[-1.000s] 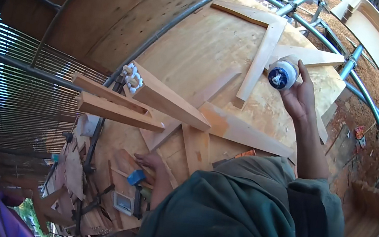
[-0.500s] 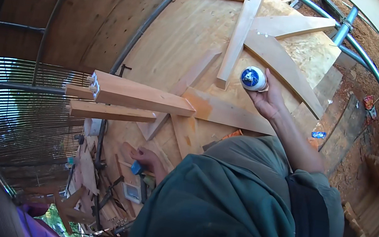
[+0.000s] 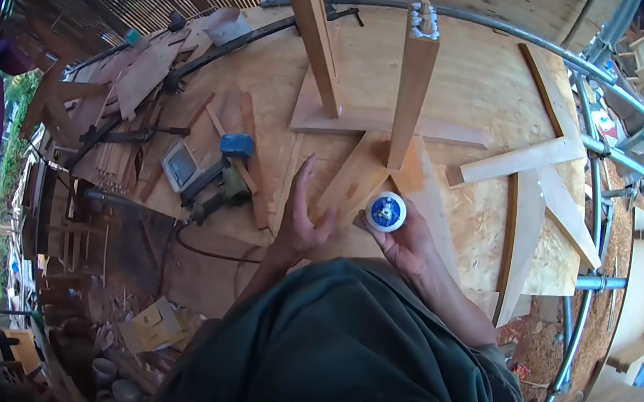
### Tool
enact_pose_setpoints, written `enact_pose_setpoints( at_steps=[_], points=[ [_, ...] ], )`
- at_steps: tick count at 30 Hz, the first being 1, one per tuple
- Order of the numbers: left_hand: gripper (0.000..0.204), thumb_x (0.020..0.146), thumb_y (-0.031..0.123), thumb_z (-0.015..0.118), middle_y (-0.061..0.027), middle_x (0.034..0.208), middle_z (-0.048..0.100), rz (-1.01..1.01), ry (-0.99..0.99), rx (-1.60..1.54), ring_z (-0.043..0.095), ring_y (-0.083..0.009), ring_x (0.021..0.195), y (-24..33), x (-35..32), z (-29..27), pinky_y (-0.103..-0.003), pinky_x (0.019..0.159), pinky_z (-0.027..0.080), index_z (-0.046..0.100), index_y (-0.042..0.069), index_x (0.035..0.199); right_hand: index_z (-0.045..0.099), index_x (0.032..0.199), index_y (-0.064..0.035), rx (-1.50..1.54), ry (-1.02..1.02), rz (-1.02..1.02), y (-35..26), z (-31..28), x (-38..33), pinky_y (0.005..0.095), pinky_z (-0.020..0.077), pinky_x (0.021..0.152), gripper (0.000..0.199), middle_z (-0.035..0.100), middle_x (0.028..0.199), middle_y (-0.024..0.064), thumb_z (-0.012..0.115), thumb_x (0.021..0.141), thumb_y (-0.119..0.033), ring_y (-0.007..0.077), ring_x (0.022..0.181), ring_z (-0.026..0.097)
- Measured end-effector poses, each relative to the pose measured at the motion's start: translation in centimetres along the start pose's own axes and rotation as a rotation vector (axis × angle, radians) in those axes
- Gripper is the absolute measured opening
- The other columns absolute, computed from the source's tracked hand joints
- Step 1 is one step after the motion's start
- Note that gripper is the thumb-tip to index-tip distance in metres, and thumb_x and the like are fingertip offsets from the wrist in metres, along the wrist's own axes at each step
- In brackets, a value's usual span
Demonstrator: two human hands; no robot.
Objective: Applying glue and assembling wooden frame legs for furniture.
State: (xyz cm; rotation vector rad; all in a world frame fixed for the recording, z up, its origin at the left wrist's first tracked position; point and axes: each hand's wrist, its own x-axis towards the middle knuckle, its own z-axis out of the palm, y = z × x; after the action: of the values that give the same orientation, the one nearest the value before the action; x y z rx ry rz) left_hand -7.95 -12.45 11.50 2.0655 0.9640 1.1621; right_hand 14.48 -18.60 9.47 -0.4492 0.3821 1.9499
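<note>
My right hand (image 3: 409, 244) is closed around a white bottle (image 3: 386, 213) with a blue top, held over the near part of the wooden worktable. To its left my left hand (image 3: 305, 222) is raised with its fingers apart and nothing in it. Just beyond the bottle stands an upright wooden post (image 3: 412, 97) with dowels and white, glue-like smears on its top end. It rises from angled flat boards, one with an orange-stained patch (image 3: 411, 180). A second post (image 3: 315, 44) stands farther left on a flat crosspiece (image 3: 443, 130).
A cordless power tool with a blue battery (image 3: 236, 145) lies left of my left hand, beside loose wood strips (image 3: 255, 158) and a grey tray (image 3: 178, 165). Shaped boards (image 3: 521, 232) lie on the right. Metal pipes (image 3: 583, 284) run along the table's right and far sides.
My view has swung left. My left hand has come up from beside the power tool toward the bottle and opened. My right hand has brought the bottle in closer to my body.
</note>
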Motion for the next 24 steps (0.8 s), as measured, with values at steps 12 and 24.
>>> enact_pose_setpoints(
  at_steps=[12,24],
  points=[
    [0.11,0.071,0.038,0.09,-0.0238,0.154,0.039,-0.206,-0.138,-0.018,0.04,-0.0371,0.144,-1.8,-2.1,-7.3,-0.045,0.119,0.034,0.03,0.0,0.154,0.062,0.115,-0.003,-0.003,0.121,-0.03,2.7,5.5,1.6,0.0453,0.0611,0.093,0.045,0.068,0.109,0.0154,0.045,0.107,-0.044,0.0323,0.104,0.068],
    [0.14,0.05,0.052,0.098,-0.024,0.157,0.036,-0.07,-0.425,-0.427,0.037,-0.0362,0.146,-4.7,3.3,-3.5,-0.047,0.121,0.03,0.023,-0.002,0.156,0.065,0.109,-0.0107,0.01,0.109,-0.086,4.9,7.3,0.9,0.0417,0.0593,0.081,0.042,0.07,0.101,0.0077,0.052,0.1,-0.05,0.0272,0.092,0.069]
  ],
)
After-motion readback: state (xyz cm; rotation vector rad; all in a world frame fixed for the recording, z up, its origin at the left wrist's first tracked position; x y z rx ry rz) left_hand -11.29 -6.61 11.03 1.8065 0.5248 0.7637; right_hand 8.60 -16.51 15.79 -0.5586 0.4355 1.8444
